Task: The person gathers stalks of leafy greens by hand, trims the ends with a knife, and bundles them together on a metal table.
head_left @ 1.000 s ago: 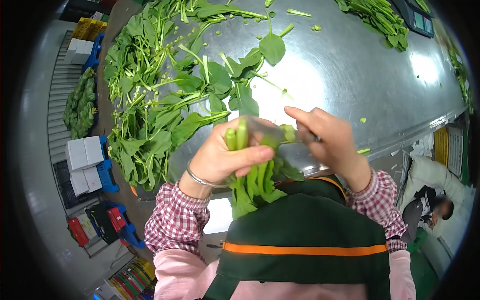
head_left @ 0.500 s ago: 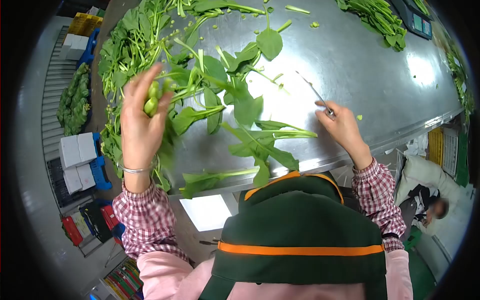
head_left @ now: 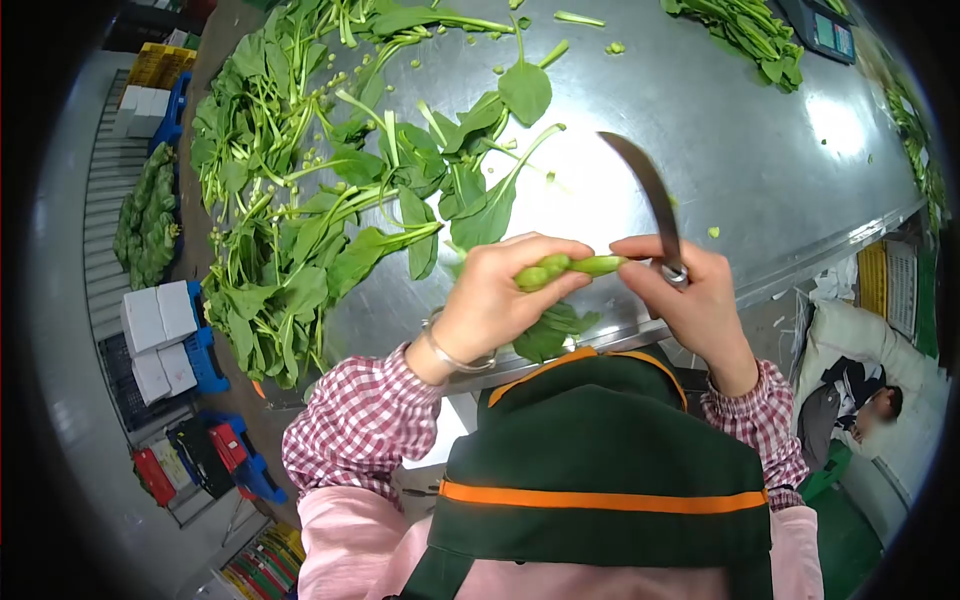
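Note:
My left hand (head_left: 510,290), with a bracelet at the wrist, is closed around light green vegetable stems (head_left: 545,272) near the table's front edge. Its leaves hang below the fingers. My right hand (head_left: 695,290) grips the handle of a curved knife (head_left: 650,185), whose dark blade points up and away over the metal table (head_left: 770,160). The right thumb and forefinger also touch the stem ends beside the left fingertips. Loose leafy greens (head_left: 485,205) lie just beyond my left hand.
A large heap of greens (head_left: 260,200) covers the table's left side. A bundle of greens (head_left: 745,40) lies at the back right beside a scale (head_left: 830,35). White boxes (head_left: 160,320) stand at far left. A person (head_left: 850,405) is low at the right.
My left hand has moved right from the heap, bringing stems to my right hand. The knife has turned, showing its broad blade. Leafy stems formerly at the front edge are no longer lying there.

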`<action>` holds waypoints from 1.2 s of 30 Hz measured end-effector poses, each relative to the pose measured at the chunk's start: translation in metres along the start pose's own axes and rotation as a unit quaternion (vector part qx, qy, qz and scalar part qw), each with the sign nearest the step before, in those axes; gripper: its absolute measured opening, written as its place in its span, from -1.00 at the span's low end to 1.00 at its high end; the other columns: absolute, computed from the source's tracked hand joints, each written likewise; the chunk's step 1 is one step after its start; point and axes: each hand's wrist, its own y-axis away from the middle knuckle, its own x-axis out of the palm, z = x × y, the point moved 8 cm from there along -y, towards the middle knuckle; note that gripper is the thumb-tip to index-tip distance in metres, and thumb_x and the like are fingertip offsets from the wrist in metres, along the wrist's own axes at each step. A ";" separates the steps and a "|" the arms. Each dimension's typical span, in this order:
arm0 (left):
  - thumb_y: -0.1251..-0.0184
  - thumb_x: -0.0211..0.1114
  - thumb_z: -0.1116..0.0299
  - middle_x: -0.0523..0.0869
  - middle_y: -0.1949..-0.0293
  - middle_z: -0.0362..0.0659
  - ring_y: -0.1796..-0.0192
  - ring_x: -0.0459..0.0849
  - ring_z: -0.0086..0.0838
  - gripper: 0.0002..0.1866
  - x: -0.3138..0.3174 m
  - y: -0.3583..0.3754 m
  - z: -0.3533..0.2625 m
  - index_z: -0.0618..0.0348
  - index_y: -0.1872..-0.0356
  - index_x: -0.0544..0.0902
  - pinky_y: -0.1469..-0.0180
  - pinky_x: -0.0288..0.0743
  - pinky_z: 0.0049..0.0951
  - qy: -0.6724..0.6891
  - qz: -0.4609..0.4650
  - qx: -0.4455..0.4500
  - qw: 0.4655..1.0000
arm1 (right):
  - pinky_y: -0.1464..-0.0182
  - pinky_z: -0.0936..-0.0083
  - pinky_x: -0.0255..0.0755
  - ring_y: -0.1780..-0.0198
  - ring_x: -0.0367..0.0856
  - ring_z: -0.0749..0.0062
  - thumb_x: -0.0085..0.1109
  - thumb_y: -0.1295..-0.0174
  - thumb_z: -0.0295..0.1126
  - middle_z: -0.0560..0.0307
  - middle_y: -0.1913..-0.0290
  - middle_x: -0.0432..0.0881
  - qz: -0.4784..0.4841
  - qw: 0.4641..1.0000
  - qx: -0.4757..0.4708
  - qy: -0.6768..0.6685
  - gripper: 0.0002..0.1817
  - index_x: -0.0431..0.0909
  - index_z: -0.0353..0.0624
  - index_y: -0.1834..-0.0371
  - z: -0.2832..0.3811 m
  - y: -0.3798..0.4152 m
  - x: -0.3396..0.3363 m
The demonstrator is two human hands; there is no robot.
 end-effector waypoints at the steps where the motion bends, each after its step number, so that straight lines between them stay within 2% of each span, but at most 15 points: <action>1: -0.13 0.37 0.49 0.70 0.30 -0.18 0.38 0.64 -0.54 -0.68 -0.002 0.001 0.007 0.27 0.06 0.60 0.33 0.51 -0.59 0.104 -0.010 -0.078 0.991 | 0.45 0.68 0.34 0.45 0.45 0.71 0.23 -0.08 -0.56 0.19 0.42 0.60 -0.045 0.995 -0.083 -0.020 -0.74 0.62 -0.20 0.11 0.013 0.003 -0.007; 2: -0.13 0.37 0.49 0.70 0.30 -0.18 0.38 0.64 -0.54 -0.68 -0.007 0.000 0.001 0.27 0.06 0.60 0.33 0.51 -0.59 0.103 -0.007 -0.077 0.992 | 0.45 0.68 0.34 0.45 0.45 0.71 0.23 -0.08 -0.56 0.19 0.42 0.60 -0.049 0.995 -0.082 -0.020 -0.74 0.62 -0.20 0.11 0.012 0.002 -0.008; 5: -0.20 0.37 0.36 0.64 0.50 -0.33 0.64 0.41 -0.80 -0.75 -0.003 0.014 0.011 0.23 0.14 0.65 0.63 0.22 -0.74 0.260 0.002 -0.256 0.931 | 0.45 0.61 0.41 0.47 0.54 0.46 0.23 0.14 -0.63 0.15 0.36 0.56 -0.074 0.949 -0.287 0.111 -0.50 0.58 -0.10 0.01 0.041 0.008 -0.001; 10: -0.26 0.31 0.33 0.64 0.50 -0.30 0.66 0.38 -0.77 -0.73 -0.006 0.019 0.009 0.28 0.11 0.62 0.65 0.18 -0.71 0.312 0.007 -0.277 0.909 | 0.43 0.61 0.45 0.48 0.58 0.42 0.21 0.10 -0.61 0.14 0.37 0.59 -0.068 0.946 -0.241 0.205 -0.57 0.60 -0.08 0.07 0.023 -0.013 0.012; 12: -0.29 0.28 0.32 0.65 0.48 -0.28 0.65 0.40 -0.77 -0.73 -0.008 0.020 0.010 0.30 0.11 0.61 0.64 0.19 -0.72 0.299 -0.011 -0.276 0.914 | 0.45 0.57 0.45 0.47 0.58 0.38 0.19 0.06 -0.60 0.16 0.42 0.58 -0.001 0.983 -0.150 0.103 -0.64 0.60 -0.11 0.11 0.009 -0.014 0.021; 18: -0.33 0.23 0.32 0.68 0.43 -0.21 0.60 0.47 -0.74 -0.75 -0.012 0.020 0.012 0.29 0.11 0.60 0.63 0.25 -0.72 0.312 -0.003 -0.279 0.908 | 0.47 0.53 0.44 0.47 0.59 0.36 0.21 0.05 -0.59 0.17 0.43 0.58 -0.054 0.962 -0.217 0.157 -0.62 0.61 -0.03 0.11 0.029 -0.015 0.021; 21: -0.32 0.22 0.33 0.67 0.41 -0.18 0.54 0.50 -0.71 -0.76 -0.005 0.023 0.011 0.30 0.14 0.60 0.58 0.32 -0.69 0.327 0.054 -0.271 0.904 | 0.44 0.45 0.45 0.45 0.59 0.29 0.21 0.05 -0.56 0.15 0.42 0.59 -0.025 0.963 -0.213 0.160 -0.63 0.61 -0.02 0.10 0.027 -0.014 0.024; 24: -0.32 0.22 0.33 0.67 0.41 -0.15 0.53 0.53 -0.64 -0.77 -0.039 0.034 0.014 0.27 0.12 0.58 0.54 0.38 -0.67 0.301 0.003 -0.260 0.917 | 0.36 0.42 0.47 0.41 0.61 0.24 0.21 -0.02 -0.47 0.11 0.36 0.63 -0.013 0.951 -0.148 0.271 -0.66 0.59 -0.07 0.06 -0.017 -0.024 0.020; 26: -0.31 0.23 0.33 0.69 0.27 -0.13 0.45 0.58 -0.62 -0.73 -0.097 0.047 0.018 0.22 0.03 0.59 0.45 0.45 -0.61 0.029 -0.081 -0.230 0.969 | 0.26 0.38 0.48 0.33 0.62 0.19 0.20 -0.08 -0.40 -0.03 0.31 0.65 0.119 0.980 0.045 0.156 -0.67 0.57 -0.16 0.04 -0.071 -0.020 0.021; 27: -0.31 0.23 0.33 0.69 0.27 -0.13 0.45 0.58 -0.62 -0.73 -0.109 0.059 0.024 0.22 0.03 0.59 0.45 0.45 -0.61 0.031 -0.084 -0.237 0.967 | 0.26 0.38 0.48 0.33 0.62 0.19 0.20 -0.08 -0.40 -0.03 0.31 0.65 0.127 0.978 0.046 0.157 -0.67 0.57 -0.16 0.04 -0.081 -0.017 0.019; 29: -0.34 0.20 0.27 0.65 0.09 -0.09 0.16 0.61 -0.52 -0.67 -0.163 0.084 0.021 0.18 -0.05 0.55 0.30 0.47 -0.59 -0.193 -0.241 -0.178 0.934 | 0.18 0.38 0.48 0.26 0.63 0.17 0.20 -0.10 -0.37 -0.20 0.22 0.63 -0.023 0.980 0.164 0.111 -0.61 0.51 -0.25 -0.01 -0.114 -0.015 -0.010; 30: -0.36 0.18 0.23 0.63 0.00 -0.07 0.02 0.63 -0.48 -0.64 -0.182 0.091 0.009 0.16 -0.09 0.53 0.22 0.48 -0.58 -0.304 -0.314 -0.134 0.890 | 0.16 0.34 0.46 0.23 0.61 0.13 0.16 -0.10 -0.42 -0.23 0.21 0.61 -0.092 0.969 0.144 0.181 -0.61 0.48 -0.27 -0.03 -0.130 -0.018 -0.030; 32: -0.38 0.14 0.14 0.63 0.00 -0.08 -0.09 0.58 -0.43 -0.58 -0.203 0.112 0.002 0.18 -0.14 0.47 0.11 0.46 -0.54 -0.005 -0.433 -0.143 0.890 | 0.14 0.30 0.45 0.20 0.59 0.09 0.11 -0.10 -0.48 -0.26 0.21 0.59 -0.158 0.948 0.121 0.249 -0.60 0.46 -0.30 -0.06 -0.168 -0.014 -0.047; 34: -0.43 0.07 0.14 0.57 -0.07 -0.08 -0.14 0.53 -0.38 -0.60 -0.223 0.125 0.009 0.14 -0.15 0.41 -0.03 0.47 -0.44 0.223 -0.484 -0.040 0.845 | 0.10 0.25 0.41 0.15 0.52 0.05 0.00 -0.08 -0.58 -0.21 0.19 0.55 -0.195 0.824 0.066 0.527 -0.58 0.43 -0.33 -0.08 -0.167 -0.014 -0.042; 36: -0.45 0.03 0.17 0.54 -0.11 -0.08 -0.15 0.51 -0.35 -0.63 -0.233 0.125 0.016 0.11 -0.16 0.41 -0.07 0.49 -0.38 0.397 -0.432 0.073 0.806 | 0.08 0.19 0.38 0.11 0.46 0.01 -0.07 -0.04 -0.64 -0.14 0.22 0.53 -0.073 0.882 -0.016 0.464 -0.55 0.44 -0.30 -0.07 -0.156 -0.013 0.016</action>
